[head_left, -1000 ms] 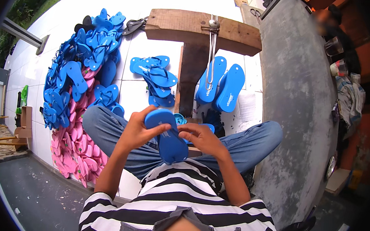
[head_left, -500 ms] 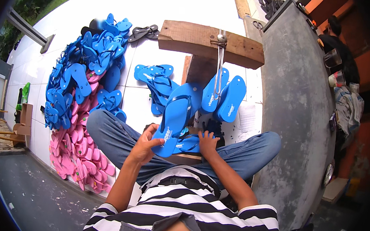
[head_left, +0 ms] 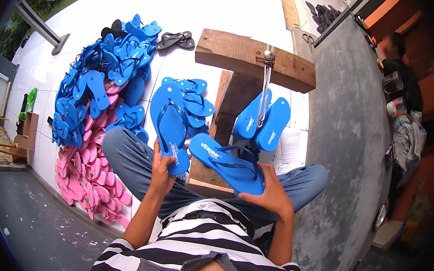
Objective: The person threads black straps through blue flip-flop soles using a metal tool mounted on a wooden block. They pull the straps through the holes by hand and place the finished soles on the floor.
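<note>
My left hand (head_left: 163,174) is closed round the heel end of a blue flip-flop (head_left: 168,102), whose toe points away from me. A second blue flip-flop (head_left: 210,157) lies across my lap area, gripped near its toe by my right hand (head_left: 271,192); its heel points left. Both have dark blue straps fitted. Beyond them stands a wooden T-shaped stand (head_left: 247,57) with a metal wire tool (head_left: 266,83) hanging from its crossbeam. Two stacks of blue soles (head_left: 273,124) rest right of the post, and strapped blue flip-flops (head_left: 194,96) lie on its left.
To the left spreads a heap of blue flip-flops (head_left: 94,86) with pink flip-flops (head_left: 93,177) nearer me. A black pair (head_left: 176,40) lies beside the beam. On the right runs a grey concrete ledge (head_left: 348,124); scissors (head_left: 308,38) lie at its far end. Another person (head_left: 403,68) is at far right.
My right hand has picked up the lower flip-flop and turned it across. My left hand has moved its flip-flop leftward, so the two are now apart.
</note>
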A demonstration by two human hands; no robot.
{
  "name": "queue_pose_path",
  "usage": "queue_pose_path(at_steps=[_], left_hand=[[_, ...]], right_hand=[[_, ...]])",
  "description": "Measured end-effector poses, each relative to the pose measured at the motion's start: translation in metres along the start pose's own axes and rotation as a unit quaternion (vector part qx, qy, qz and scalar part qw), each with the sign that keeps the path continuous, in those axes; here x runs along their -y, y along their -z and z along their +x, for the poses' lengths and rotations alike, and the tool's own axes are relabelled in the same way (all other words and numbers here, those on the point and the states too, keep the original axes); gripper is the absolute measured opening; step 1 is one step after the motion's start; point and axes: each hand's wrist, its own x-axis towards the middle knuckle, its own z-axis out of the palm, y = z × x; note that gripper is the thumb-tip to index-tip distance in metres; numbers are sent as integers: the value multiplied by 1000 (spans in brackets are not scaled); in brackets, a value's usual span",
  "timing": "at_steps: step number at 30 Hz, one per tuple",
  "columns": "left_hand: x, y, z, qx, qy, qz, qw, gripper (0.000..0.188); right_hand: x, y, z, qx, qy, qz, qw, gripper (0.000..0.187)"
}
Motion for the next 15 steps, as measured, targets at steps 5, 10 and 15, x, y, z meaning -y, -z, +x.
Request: queue_pose_path(at_steps=[5,10,15], left_hand=[[15,-14,15,-19,-33,64,997,60],[41,-25,20,36,-32,31,998,59],[69,-23,11,61,-31,89,994,57]], right_hand=[[30,-37,-1,-117,22,37,992,107],[39,-70,3,-198,6,-54,979,101],[29,-77,12,-199,1,19,980,100]])
